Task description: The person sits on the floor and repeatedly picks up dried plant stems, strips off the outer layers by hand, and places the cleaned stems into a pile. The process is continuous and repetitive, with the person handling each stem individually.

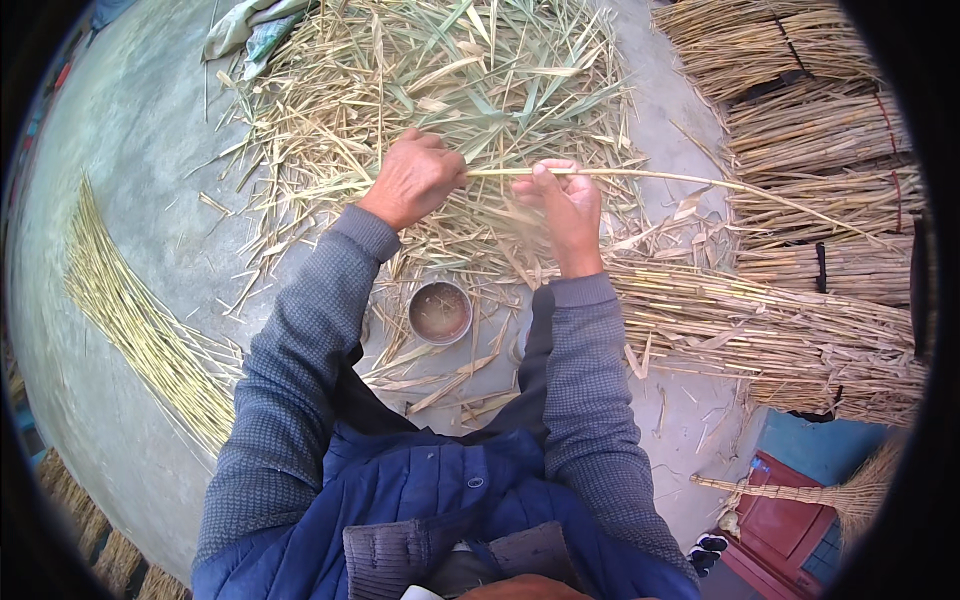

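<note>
Right now, from my remote seat, I have both hands over a heap (pixel 450 90) of dry straw and green leaves on the grey floor (pixel 150 200). My left grip (pixel 418 180) is closed in a fist around one thin stalk (pixel 660 174). From there the stalk runs across to my right grip (pixel 565 205), then on to the right, bending downward over the tied bundles (pixel 810 130). My right grip is half curled, with the stalk passing at its thumb and fingertips; the fingers are blurred, and I can't tell how firmly they pinch. I can't see whether the stalk continues past the left fist.

Between my forearms a small round bowl (pixel 440 341) sits on the floor, scraps in and around it. Beside my right forearm a loose pile (pixel 760 325) of reeds lies below the bundles. Off to the left, well apart from the heap, yellow-green stems (pixel 150 330) are fanned out. At lower right I make out a broom (pixel 815 494) near a dark red door (pixel 785 510).
</note>
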Demonstrator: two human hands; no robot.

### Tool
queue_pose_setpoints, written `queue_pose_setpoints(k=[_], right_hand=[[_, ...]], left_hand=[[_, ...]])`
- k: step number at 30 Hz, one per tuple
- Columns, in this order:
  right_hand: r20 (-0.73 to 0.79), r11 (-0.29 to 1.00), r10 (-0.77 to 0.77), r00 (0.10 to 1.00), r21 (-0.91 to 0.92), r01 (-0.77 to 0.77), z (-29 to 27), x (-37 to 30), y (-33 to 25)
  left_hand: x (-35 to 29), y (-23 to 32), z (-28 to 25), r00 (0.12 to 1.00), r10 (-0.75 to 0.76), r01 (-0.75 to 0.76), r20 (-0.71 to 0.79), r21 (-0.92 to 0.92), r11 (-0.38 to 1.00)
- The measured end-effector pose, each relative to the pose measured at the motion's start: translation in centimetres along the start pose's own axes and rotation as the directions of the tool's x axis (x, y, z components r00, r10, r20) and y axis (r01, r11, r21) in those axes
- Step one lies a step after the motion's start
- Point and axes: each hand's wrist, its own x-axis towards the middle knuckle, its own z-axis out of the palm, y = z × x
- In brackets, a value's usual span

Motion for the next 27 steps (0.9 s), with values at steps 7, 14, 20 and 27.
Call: queue_pose_setpoints(k=[7,14,20,27], right_hand=[[-0.246,0.99,0.034,0.969,0.139,0.0,-4.2,0.9,-1.4],[-0.016,0.983,0.058,0.998,0.177,-0.055,-1.2,0.1,-0.7],[-0.087,0.986,0.024,0.996,0.163,-0.01,-1.5,0.3,-1.2],[-0.006,0.991,0.086,0.996,0.099,-0.085,0.4,-0.5,-0.1]], left_hand=[[-2.4,-4.8,-2.1,0.943,-0.251,0.23,0.217,0.12,0.966],[1.4,1.8,0.2,0.983,-0.18,0.176,0.048,-0.555,0.813],[1.3,0.8,-0.3,0.967,-0.232,0.252,0.107,-0.546,0.799],[1.8,2.1,1.9,0.884,-0.39,0.439,0.257,-0.742,0.507]])
